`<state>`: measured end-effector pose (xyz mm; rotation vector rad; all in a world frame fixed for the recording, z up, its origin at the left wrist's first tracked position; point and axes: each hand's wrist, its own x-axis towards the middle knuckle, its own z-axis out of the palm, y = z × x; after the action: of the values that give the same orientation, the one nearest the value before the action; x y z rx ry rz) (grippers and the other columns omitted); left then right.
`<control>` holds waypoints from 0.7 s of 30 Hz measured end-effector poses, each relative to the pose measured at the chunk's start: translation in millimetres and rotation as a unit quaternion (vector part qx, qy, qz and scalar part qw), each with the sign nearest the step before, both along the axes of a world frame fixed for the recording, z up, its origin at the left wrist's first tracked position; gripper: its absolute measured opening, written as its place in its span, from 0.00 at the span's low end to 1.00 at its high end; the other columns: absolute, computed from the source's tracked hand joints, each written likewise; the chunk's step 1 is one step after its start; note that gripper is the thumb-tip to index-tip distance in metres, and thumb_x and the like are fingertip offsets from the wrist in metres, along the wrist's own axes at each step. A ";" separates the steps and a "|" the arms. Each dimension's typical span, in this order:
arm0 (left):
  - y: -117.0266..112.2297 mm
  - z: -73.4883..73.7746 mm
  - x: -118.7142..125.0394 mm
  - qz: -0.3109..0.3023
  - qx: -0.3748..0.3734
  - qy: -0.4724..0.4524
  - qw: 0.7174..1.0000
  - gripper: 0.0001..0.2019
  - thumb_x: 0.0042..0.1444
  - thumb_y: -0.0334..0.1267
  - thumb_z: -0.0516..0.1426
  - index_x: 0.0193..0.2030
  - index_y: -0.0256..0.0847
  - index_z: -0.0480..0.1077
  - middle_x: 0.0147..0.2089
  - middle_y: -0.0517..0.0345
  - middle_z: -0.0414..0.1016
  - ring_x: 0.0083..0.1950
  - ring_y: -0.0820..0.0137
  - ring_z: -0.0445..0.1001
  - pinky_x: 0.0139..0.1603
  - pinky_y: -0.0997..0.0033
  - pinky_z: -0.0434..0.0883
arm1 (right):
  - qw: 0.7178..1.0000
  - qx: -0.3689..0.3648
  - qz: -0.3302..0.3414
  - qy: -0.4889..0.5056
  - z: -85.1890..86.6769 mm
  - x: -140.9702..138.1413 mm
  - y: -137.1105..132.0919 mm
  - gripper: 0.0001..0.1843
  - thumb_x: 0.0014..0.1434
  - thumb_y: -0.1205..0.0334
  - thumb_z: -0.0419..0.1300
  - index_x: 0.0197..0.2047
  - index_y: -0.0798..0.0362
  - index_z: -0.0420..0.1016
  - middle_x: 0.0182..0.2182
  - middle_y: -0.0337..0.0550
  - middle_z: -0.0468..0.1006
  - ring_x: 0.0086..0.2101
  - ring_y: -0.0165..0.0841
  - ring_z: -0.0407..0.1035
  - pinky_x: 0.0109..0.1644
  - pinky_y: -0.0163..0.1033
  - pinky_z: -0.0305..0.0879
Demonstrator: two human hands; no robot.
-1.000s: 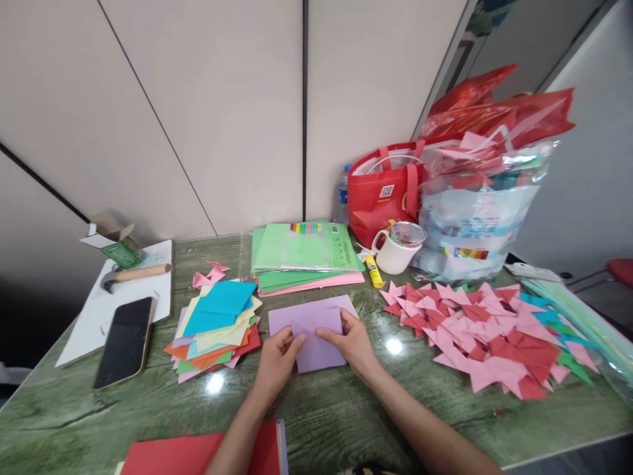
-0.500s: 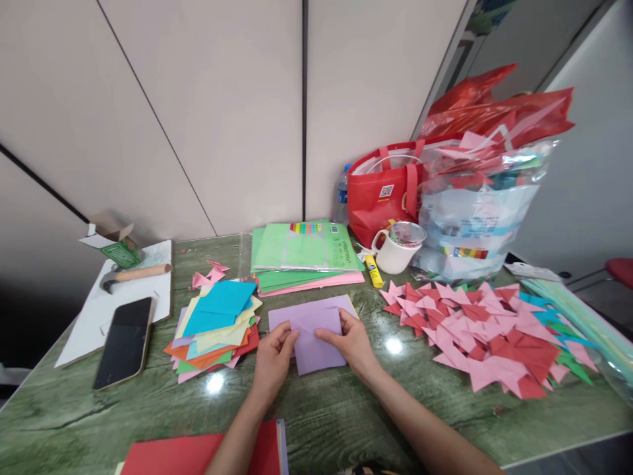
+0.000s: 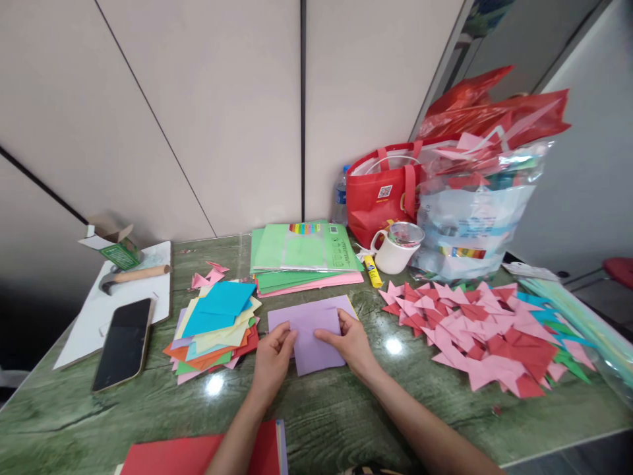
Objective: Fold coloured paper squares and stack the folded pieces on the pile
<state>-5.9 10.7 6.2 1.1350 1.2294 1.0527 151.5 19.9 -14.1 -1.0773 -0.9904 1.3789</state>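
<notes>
A square of purple paper point(image 3: 319, 349) is held between my two hands over a larger purple sheet point(image 3: 279, 315) lying on the table. My left hand point(image 3: 274, 353) pinches its left edge between thumb and fingers. My right hand point(image 3: 349, 340) grips the right side, thumb lying on the front face and fingers behind it. Left of my hands is a messy stack of coloured paper squares point(image 3: 217, 313), blue on top. Below my left forearm lies a red sheet stack point(image 3: 188, 455), partly hidden by that arm.
Behind stand green paper packs point(image 3: 306, 247), a yellow glue stick point(image 3: 372, 270), a white mug point(image 3: 393, 254), a red bag point(image 3: 376, 198) and a plastic bag point(image 3: 469, 224). Folded pink and red paper pieces point(image 3: 475, 330) cover the right. A phone point(image 3: 123, 343) and a hammer point(image 3: 133, 277) lie left.
My hands and the purple square stay almost where they were. The view has shifted very slightly.
</notes>
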 end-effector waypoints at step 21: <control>5.2 -8.0 -6.7 0.017 -0.006 -0.030 0.999 0.11 0.46 0.43 0.57 0.24 0.37 0.66 0.17 0.67 0.59 0.20 0.78 0.58 0.22 0.79 0.58 | 0.996 -0.017 -0.075 0.032 0.2 7.8 7.4 0.13 0.44 0.52 0.62 0.22 0.54 0.70 0.17 0.33 0.68 0.19 0.26 0.57 0.24 0.31 0.51</control>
<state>-12.6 15.9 -1.8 1.0688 1.2099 1.0952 159.3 27.3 -13.9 -1.1030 -0.8241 1.3036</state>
